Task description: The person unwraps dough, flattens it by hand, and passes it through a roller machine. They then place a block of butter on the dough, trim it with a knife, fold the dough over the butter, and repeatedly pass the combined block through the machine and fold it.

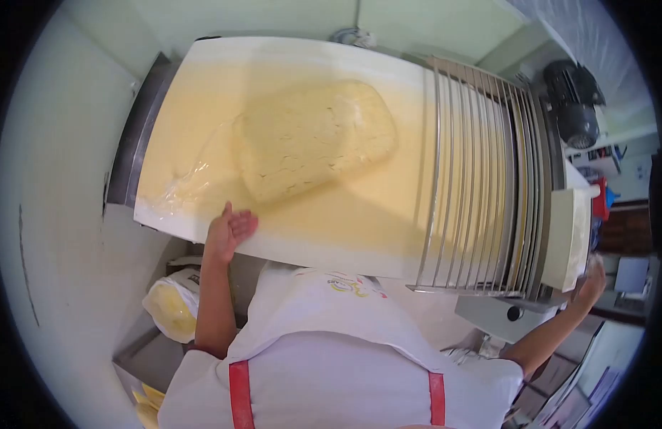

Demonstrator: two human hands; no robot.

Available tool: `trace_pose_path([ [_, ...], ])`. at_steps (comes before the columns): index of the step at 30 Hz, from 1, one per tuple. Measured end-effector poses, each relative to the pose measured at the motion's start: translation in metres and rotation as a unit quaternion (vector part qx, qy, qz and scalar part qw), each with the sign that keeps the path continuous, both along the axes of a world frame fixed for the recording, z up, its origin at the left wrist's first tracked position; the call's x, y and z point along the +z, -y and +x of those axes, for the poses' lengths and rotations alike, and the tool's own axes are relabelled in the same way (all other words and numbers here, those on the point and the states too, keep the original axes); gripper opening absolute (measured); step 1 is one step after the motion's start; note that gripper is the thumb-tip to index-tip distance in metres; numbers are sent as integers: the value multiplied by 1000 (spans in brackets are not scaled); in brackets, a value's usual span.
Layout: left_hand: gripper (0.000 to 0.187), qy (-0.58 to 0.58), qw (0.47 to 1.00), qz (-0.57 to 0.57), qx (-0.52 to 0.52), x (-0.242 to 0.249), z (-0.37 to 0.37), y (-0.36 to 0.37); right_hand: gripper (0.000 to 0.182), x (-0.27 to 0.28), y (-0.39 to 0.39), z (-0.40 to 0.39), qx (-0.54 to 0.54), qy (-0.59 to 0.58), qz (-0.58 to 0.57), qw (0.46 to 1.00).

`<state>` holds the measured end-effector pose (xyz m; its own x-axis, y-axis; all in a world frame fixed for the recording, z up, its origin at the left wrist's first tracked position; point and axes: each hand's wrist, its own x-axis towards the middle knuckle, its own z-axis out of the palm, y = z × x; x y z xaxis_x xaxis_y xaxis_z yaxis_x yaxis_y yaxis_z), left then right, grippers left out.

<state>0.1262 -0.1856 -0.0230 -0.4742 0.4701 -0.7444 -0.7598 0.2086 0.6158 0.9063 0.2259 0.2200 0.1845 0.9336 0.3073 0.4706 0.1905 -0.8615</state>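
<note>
Our broad belt (331, 236), with its wire guard (463, 291) at right, bears the dough (309, 146) flat at upper centre, likely for even support. By the far-right white box (565, 239), we cannot tell what our right hand (594, 280) grips; our left hand (231, 227), well apart, hovers open lower left.

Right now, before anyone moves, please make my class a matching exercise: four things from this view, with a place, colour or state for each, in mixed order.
Things
1. Dough
2. Wire guard
3. Left hand
4. Apron straps

Places, colours, states
A. Open, at the near edge of the work surface
B. Red
C. Lying flat, pale yellow
D. Metal bars, right of the dough

Right pairs: 1-C, 2-D, 3-A, 4-B
</note>
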Motion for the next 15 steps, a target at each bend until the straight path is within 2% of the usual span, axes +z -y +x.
trace_pose_path([
  [1,50,-13,998,47,35,-14,-14,-2,32,-6,-10,41,-34,313,177,933],
  [2,48,-26,992,97,71,-23,-28,-8,29,-14,-22,88,-210,550,363,722],
  [3,43,-28,983,109,147,-21,-38,-22,29,-3,-24,33,-260,516,407,708],
  [4,38,-29,968,118,218,-17,-48,-37,29,-12,-16,-53,-218,430,388,786],
  [5,35,-23,967,138,214,-18,-63,-49,29,-31,-3,-142,-151,312,330,878],
  [6,32,-18,965,159,209,-24,-76,-60,29,-58,13,-230,-65,200,248,945],
  [7,29,-11,963,177,205,-27,-83,-65,30,-88,33,-312,28,123,157,980],
  [9,27,5,962,200,187,-24,-88,-70,30,-152,83,-443,197,33,-39,979],
  [11,28,19,961,214,174,-21,-95,-77,31,-194,123,-508,288,-8,-194,938],
  [13,31,35,961,214,173,-22,-95,-78,31,-183,135,-537,289,-116,-303,901],
  [15,32,17,972,184,148,-16,-93,-78,19,-157,95,-512,181,-269,-235,916],
])
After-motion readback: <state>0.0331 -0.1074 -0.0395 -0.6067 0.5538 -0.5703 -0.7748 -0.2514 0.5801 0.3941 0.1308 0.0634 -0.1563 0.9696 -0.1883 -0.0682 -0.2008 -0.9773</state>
